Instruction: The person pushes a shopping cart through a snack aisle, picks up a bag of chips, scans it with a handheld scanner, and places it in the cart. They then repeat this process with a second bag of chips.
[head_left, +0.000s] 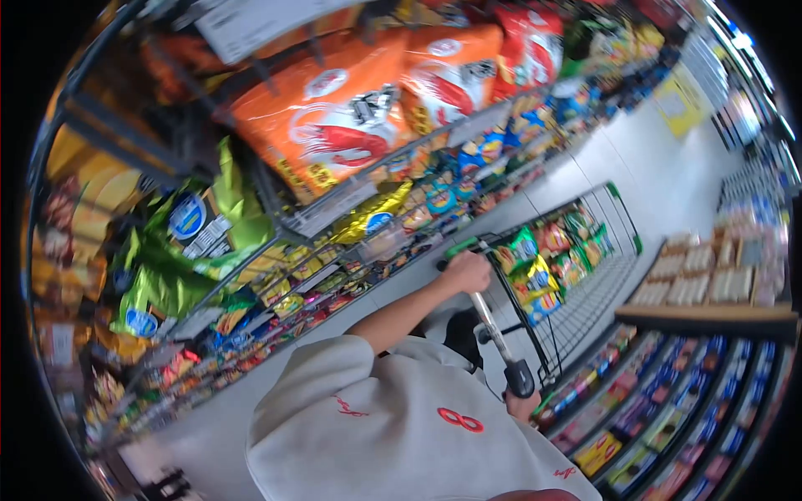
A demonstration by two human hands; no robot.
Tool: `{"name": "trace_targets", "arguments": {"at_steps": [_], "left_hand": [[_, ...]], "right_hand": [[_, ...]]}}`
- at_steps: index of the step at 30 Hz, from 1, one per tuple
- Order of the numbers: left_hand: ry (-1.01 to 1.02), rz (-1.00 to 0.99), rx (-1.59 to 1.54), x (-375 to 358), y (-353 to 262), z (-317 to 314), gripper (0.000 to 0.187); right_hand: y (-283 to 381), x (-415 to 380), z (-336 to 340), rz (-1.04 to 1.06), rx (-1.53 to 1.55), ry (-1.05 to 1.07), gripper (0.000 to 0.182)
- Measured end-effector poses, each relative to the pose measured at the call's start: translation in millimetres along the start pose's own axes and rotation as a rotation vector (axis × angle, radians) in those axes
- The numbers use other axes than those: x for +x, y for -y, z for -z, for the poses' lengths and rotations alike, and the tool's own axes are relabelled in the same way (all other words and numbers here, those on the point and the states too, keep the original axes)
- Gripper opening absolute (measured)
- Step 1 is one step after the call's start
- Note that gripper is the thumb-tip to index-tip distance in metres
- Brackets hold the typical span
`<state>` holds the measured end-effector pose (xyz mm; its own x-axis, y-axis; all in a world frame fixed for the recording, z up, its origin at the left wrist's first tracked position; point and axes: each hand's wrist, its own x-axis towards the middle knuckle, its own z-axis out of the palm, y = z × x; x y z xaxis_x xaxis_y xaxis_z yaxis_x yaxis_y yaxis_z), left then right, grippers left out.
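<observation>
My left hand (468, 271) is clenched around the far end of the cart handle (493, 330), knuckles up, bare forearm running back into my pale grey sleeve (334, 392). My right hand (525, 404) sits low at the near end of that same bar, mostly hidden behind the dark end grip, so I cannot tell how tightly it closes. The handle belongs to a wire shopping cart (593, 292) with green trim, standing in the aisle just ahead of me. Inside its basket, against the handle end, lies a heap of bright snack bags (547, 255). On my left, shelves (334, 209) carry big orange bags and green bags of chips. On my right, lower racks (660, 409) hold rows of small packets.
</observation>
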<state>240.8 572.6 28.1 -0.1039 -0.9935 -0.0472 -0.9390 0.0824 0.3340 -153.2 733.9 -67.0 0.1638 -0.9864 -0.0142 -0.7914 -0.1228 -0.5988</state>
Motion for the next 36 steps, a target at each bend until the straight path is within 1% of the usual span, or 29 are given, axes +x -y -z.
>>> {"name": "trace_targets", "arguments": {"at_steps": [1,2,5,6,10,11,14,15,18,22,24,25,26,27,28,29,30,32,33,34,35,36], "left_hand": [[0.024,-0.064,-0.02,-7.1,-13.1,-1.4,0.029],[0.026,-0.063,-0.032,-10.2,-17.2,-6.8,0.03],[0.022,-0.059,-0.042,-34.3,7.8,19.6,0.033],[0.014,-0.052,-0.035,-45.6,-26.1,-20.2,0.035],[0.014,-0.054,-0.009,-58.3,-23.9,-31.4,0.036],[0.014,-0.055,-0.001,-62.8,-23.5,-31.3,0.036],[0.014,-0.042,0.012,-76.2,-21.5,-32.7,0.036],[0.014,-0.045,0.02,-81.1,-20.9,-35.5,0.036],[0.023,-0.04,0.018,-83.8,-25.4,-30.2,0.034],[0.022,-0.015,0.027,-95.2,-24.3,-25.2,0.033],[0.038,-0.012,0.07,-93.2,-25.1,-28.5,0.032],[0.068,-0.005,0.05,-98.7,-32.0,-27.5,0.032],[0.094,0.009,0.031,-107.0,-37.3,-25.7,0.032],[0.105,0.021,-0.002,-126.9,-27.2,-47.0,0.032],[0.102,0.011,0.021,-138.1,-29.1,-37.5,0.033],[0.096,0.002,0.038,-150.1,-32.6,-33.0,0.033],[0.087,-0.006,0.052,-158.5,-33.7,-30.1,0.033],[0.054,0.009,0.058,-185.8,-40.6,-29.9,0.036],[0.045,0.01,0.051,-199.4,-43.1,-31.2,0.036],[0.029,-0.003,0.034,-205.8,-38.4,-71.0,0.036],[0.041,0.008,0.043,-235.9,-40.4,-52.1,0.036],[0.056,0.025,0.048,-257.1,-43.9,-50.7,0.036]], "right_hand": [[12.0,-26.8,0.2,-0.328,0.022,-0.011,0.024],[13.9,-41.3,0.0,-0.334,0.059,-0.021,0.025],[81.0,-42.9,13.6,-0.344,0.174,-0.072,0.028],[39.2,-61.9,24.0,-0.342,0.208,-0.092,0.029],[33.6,-80.0,11.4,-0.369,0.251,-0.172,0.032],[35.5,-85.0,8.9,-0.355,0.268,-0.198,0.033],[41.9,-96.0,4.7,-0.397,0.169,-0.252,0.031],[45.6,-98.5,3.2,-0.44,0.195,-0.268,0.028],[48.8,-97.8,6.5,-0.468,0.292,-0.363,0.033],[75.4,-106.6,19.7,-0.58,0.25,-0.309,0.04],[70.1,-107.8,10.8,-0.585,0.136,-0.391,0.044],[75.1,-115.1,19.3,-0.587,0.14,-0.403,0.046],[80.5,-123.9,26.6,-0.583,0.145,-0.412,0.048],[73.2,-141.8,11.4,-0.604,0.155,-0.371,0.05],[78.7,-149.4,20.0,-0.629,0.187,-0.321,0.052],[79.2,-157.0,19.9,-0.612,0.152,-0.336,0.053],[79.4,-164.4,17.1,-0.574,0.136,-0.388,0.045],[76.8,-187.6,19.6,-0.523,0.142,-0.406,0.043],[74.3,-196.9,21.3,-0.53,0.145,-0.404,0.042],[45.0,-207.8,-3.6,-0.537,0.139,-0.419,0.041],[58.7,-228.3,-0.8,-0.526,0.157,-0.406,0.038],[68.5,-244.7,8.8,-0.542,0.189,-0.388,0.039]]}}
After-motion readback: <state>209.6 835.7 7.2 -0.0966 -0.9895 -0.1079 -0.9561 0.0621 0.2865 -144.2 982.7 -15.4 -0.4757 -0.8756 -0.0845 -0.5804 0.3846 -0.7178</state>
